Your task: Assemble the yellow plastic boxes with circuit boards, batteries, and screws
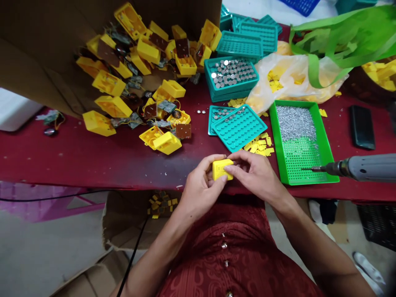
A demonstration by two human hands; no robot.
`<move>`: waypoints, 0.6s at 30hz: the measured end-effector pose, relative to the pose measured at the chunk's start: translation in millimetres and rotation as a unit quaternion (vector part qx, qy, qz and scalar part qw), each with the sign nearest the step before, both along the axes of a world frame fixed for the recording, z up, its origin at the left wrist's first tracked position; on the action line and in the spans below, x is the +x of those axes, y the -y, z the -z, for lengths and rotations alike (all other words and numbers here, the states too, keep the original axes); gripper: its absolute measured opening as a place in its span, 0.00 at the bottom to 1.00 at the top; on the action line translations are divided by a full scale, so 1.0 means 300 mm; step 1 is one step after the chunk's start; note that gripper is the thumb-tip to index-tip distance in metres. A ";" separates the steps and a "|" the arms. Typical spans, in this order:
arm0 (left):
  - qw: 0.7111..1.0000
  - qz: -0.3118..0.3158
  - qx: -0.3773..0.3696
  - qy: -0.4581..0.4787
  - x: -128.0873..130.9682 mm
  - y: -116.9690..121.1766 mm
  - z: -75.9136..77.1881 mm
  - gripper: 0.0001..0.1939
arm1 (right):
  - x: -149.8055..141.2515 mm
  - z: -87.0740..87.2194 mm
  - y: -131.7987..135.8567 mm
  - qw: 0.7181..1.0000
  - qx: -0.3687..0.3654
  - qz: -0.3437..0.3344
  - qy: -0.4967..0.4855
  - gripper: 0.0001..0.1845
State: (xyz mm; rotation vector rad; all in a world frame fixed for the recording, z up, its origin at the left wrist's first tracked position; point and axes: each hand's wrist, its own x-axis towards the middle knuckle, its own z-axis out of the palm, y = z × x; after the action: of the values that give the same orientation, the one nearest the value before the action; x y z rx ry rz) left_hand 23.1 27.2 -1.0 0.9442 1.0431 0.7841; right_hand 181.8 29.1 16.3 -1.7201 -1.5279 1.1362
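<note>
Over the near edge of the bench [93, 165], the left hand [199, 183] and right hand [258, 173] pinch a small yellow plastic case [218, 169], fingers closed around its sides, right thumb against it. Its slit-marked face points up toward the wearer; partly covered, its long axis cannot be told.

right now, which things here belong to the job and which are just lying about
Likely the job: yellow case in both hands; other yellow cases; silver discs; power tool; green tray.
Probably lying about: black phone; white footwear; black crate.
</note>
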 end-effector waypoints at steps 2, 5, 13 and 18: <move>0.999 -0.002 0.015 -0.030 0.002 0.009 0.010 0.19 | 0.000 0.001 0.002 1.000 -0.017 -0.002 -0.011 0.09; 0.997 -0.003 0.040 -0.071 0.006 0.019 0.022 0.19 | 0.004 -0.001 0.011 0.999 -0.032 0.003 -0.026 0.09; 0.991 0.017 0.075 -0.105 0.025 0.027 0.016 0.18 | 0.010 0.018 0.035 0.999 -0.018 0.026 -0.033 0.07; 0.999 0.006 0.025 -0.034 0.044 0.002 -0.006 0.18 | 0.038 -0.019 0.106 0.994 0.064 0.089 -0.003 0.11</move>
State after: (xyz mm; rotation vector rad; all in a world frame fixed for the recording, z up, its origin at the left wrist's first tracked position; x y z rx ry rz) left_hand 36.4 26.5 0.9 1.0250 1.0809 0.7750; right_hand 193.1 -2.6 22.0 -1.7265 -1.3801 0.9328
